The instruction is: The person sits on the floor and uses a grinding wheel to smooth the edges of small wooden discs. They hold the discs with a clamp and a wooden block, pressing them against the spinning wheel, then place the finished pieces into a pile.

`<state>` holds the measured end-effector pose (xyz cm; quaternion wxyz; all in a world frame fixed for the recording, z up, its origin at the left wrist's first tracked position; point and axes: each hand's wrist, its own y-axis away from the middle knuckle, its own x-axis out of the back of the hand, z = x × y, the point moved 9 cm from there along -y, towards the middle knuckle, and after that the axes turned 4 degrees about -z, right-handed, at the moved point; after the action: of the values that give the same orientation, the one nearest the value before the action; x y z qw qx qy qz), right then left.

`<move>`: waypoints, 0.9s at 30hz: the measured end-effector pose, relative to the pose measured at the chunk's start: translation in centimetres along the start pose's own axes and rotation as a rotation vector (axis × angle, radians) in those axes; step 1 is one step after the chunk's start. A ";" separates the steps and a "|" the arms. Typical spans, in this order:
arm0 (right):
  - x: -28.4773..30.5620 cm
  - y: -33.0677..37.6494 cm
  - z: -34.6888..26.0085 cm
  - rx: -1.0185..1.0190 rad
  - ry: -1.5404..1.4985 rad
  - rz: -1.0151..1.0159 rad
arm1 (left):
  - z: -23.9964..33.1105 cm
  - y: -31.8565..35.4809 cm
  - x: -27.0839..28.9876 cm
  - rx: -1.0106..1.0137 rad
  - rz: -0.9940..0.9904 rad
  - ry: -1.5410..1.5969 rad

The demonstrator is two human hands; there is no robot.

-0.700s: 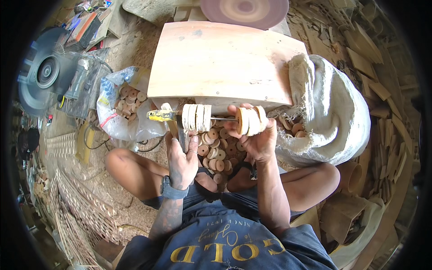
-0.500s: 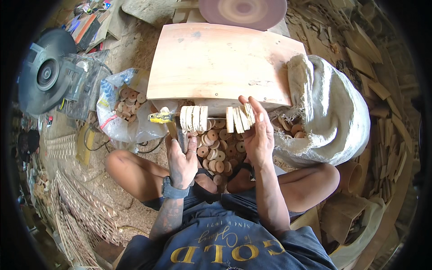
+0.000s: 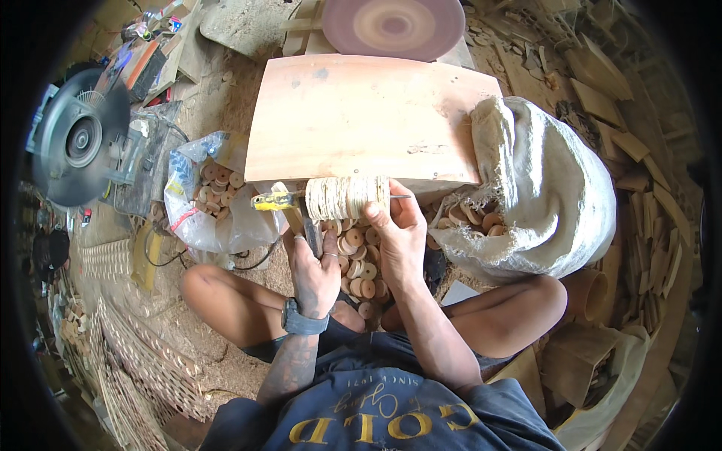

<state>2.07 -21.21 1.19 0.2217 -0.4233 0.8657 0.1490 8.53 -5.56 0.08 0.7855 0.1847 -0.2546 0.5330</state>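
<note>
Disc stack held on metal rod between both hands

A tightly packed stack of round wooden discs (image 3: 347, 198) lies horizontally in front of the person, near the front edge of a wooden board (image 3: 368, 120). A thin metal rod (image 3: 401, 196) protrudes from the stack's right end; a yellow-and-black handle (image 3: 272, 201) is at the left end.

Left hand (image 3: 316, 279): closed around a dark bar (image 3: 310, 239) just below the stack's left end. Whether bar and handle are joined cannot be determined. A wristwatch (image 3: 304, 319) is worn on this arm.

Right hand (image 3: 400, 242): gripping the stack's right end, thumb on the near side, other fingers partly hidden beyond.

Surroundings: loose discs (image 3: 365, 279) are heaped below the hands. A clear plastic bag (image 3: 186, 218) at left and a whitish woven sack (image 3: 560, 188) at right both contain discs. A large round wheel (image 3: 393, 27) stands beyond the board; a fan (image 3: 81, 140) is at far left.
</note>
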 end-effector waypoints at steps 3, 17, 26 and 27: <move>0.7 0.7 -0.7 0.089 -0.236 0.067 | 0.9 -0.7 -0.3 0.065 -0.073 0.327; 4.5 -3.2 -4.7 -0.111 0.048 0.139 | 12.1 -5.5 -4.2 0.012 -0.444 1.035; 4.3 -3.7 -9.8 0.161 -0.005 -0.036 | 9.4 -9.3 -4.6 -0.070 -0.173 0.438; 4.2 -3.8 -9.8 0.168 -0.028 -0.028 | 9.4 -9.6 -4.8 -0.107 -0.149 0.400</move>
<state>0.33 -30.67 7.13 0.2704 -0.4132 0.8660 0.0787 14.15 -17.87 4.61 0.8662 0.0518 -0.1074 0.4852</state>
